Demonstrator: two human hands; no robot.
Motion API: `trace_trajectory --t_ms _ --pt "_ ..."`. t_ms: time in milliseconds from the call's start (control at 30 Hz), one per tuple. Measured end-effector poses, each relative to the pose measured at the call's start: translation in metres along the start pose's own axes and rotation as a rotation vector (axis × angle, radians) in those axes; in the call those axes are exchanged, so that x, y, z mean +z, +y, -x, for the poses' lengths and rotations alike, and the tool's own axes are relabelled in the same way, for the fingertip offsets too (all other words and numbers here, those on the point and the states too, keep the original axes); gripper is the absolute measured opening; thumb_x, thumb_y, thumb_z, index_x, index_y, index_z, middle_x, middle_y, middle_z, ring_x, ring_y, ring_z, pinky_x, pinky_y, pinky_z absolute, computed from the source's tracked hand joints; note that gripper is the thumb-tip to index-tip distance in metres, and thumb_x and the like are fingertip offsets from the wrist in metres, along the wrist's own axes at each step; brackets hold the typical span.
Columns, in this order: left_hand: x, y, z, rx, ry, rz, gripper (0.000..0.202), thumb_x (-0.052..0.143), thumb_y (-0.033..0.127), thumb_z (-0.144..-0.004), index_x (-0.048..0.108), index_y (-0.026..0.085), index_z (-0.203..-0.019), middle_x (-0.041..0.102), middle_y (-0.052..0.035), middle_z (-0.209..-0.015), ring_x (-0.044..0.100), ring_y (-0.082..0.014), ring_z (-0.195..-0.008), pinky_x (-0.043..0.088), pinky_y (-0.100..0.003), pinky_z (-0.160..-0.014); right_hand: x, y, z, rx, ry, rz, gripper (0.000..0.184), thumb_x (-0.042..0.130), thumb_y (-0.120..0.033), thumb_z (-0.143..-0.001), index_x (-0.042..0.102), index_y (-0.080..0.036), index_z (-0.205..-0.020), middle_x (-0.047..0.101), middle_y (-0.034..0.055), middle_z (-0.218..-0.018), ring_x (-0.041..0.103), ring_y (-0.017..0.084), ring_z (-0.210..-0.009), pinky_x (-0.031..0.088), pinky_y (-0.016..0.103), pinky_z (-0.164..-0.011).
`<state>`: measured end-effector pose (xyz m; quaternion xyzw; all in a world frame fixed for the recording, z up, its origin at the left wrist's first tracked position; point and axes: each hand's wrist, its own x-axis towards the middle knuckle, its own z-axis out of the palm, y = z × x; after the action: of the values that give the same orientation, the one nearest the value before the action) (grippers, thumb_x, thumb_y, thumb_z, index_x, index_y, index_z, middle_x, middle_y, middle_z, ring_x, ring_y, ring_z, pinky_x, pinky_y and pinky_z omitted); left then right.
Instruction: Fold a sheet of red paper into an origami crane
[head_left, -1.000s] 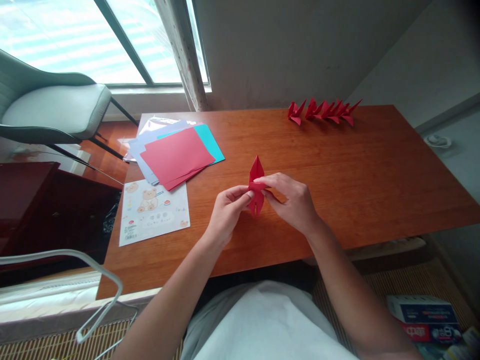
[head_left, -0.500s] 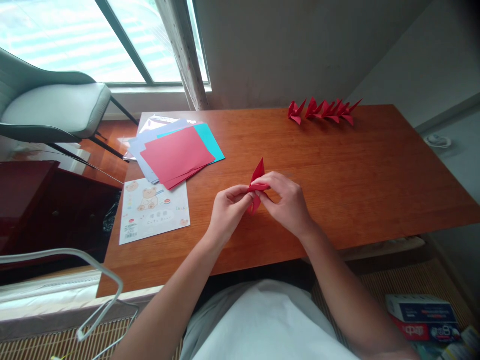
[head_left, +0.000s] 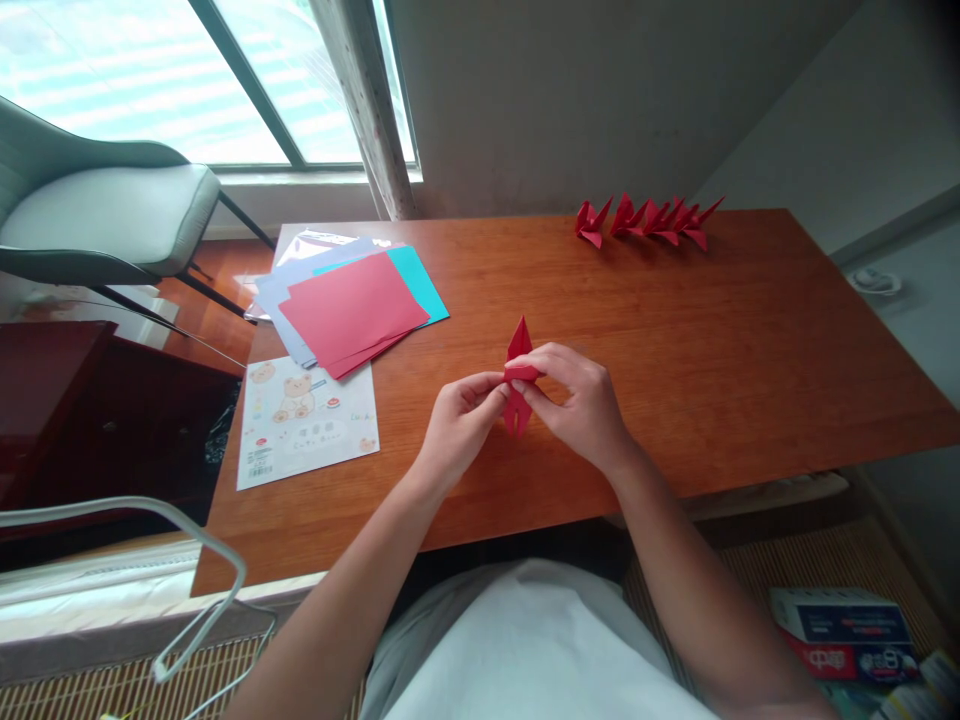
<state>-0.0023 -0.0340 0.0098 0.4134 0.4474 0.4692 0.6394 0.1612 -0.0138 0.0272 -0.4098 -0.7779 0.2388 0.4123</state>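
A partly folded piece of red origami paper (head_left: 519, 340) is pinched between both hands above the table. One point of it sticks up away from me; below, two narrow legs hang with a slit between them. My left hand (head_left: 465, 415) grips its left side with thumb and forefinger. On the right side, my right hand (head_left: 581, 400) pinches a folded flap across the middle, its fingers hiding part of the paper. Several finished red paper cranes (head_left: 649, 222) stand in a row at the table's far edge.
Red, blue and lilac paper sheets (head_left: 352, 305) lie in a pile at the left of the wooden table (head_left: 720, 370). Nearer is a white sheet with bear drawings (head_left: 307, 425). A chair (head_left: 105, 215) stands beyond the left edge; boxes (head_left: 844, 630) sit at lower right.
The red paper has turned slightly, so its far point stands straighter and the two lower legs show more plainly. Both hands keep their pinch on it.
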Motion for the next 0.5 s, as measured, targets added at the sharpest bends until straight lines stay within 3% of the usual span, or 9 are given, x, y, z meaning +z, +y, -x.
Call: trace_trajectory --t_ms 267,500 --pt "-0.0015 0.0014 0.0009 -0.04 0.014 0.057 0.024 0.074 0.033 -0.081 0.08 0.014 -0.093 0.074 -0.0044 -0.078 0.063 -0.0152 -0.07 0.051 -0.025 -0.069 0.0038 0.0027 0.0024 -0.036 0.031 -0.023 0.015 0.062 -0.014 -0.092 0.072 -0.024 -0.098 0.073 0.0037 -0.094 0.068 0.018 -0.089 0.054 0.031 -0.081" --pt "-0.001 0.0035 0.0011 -0.102 0.0 0.143 0.028 0.079 0.038 -0.078 0.08 0.015 -0.094 0.075 -0.0053 -0.081 0.066 -0.0155 -0.073 0.053 -0.024 -0.069 0.0071 0.0023 0.0037 -0.072 0.086 -0.057 0.019 0.062 -0.018 -0.094 0.077 -0.028 -0.1 0.072 0.0033 -0.091 0.067 0.018 -0.086 0.054 0.033 -0.078"
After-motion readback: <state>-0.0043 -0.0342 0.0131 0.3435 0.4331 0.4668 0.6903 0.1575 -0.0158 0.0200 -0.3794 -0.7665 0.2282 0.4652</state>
